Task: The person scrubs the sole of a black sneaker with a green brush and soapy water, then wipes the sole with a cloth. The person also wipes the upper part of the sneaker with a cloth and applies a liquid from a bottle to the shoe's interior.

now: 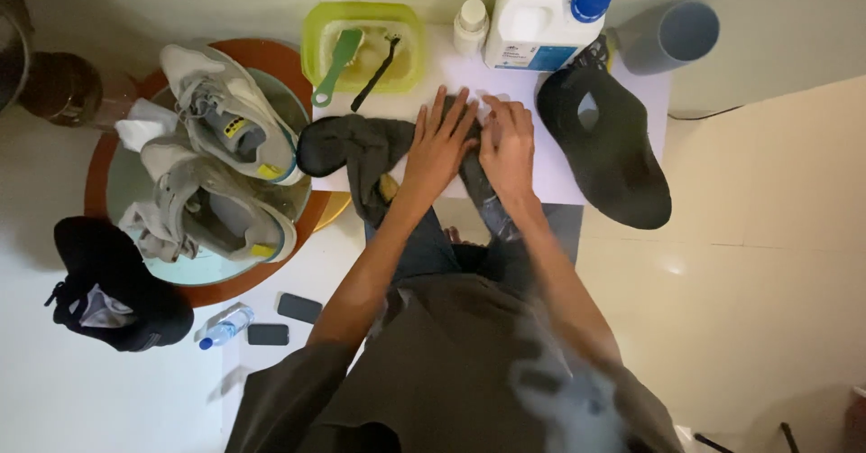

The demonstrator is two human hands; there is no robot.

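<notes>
My left hand (439,142) lies flat with fingers spread on a dark crumpled cloth (356,151) at the middle of a small white table (559,178). My right hand (507,142) rests beside it, fingers curled down on the cloth's right part, over a dark strip that hangs off the table's near edge. A black shoe (609,146) lies on the table just right of my right hand.
A green tub (316,33) with a green brush and a dark brush, a small white bottle (470,22), a white jug with blue cap (541,22) and a grey cup (672,33) stand at the back. Two grey sneakers (221,160) sit in a round basin left; another black shoe (113,281), a water bottle and two phones lie on the floor.
</notes>
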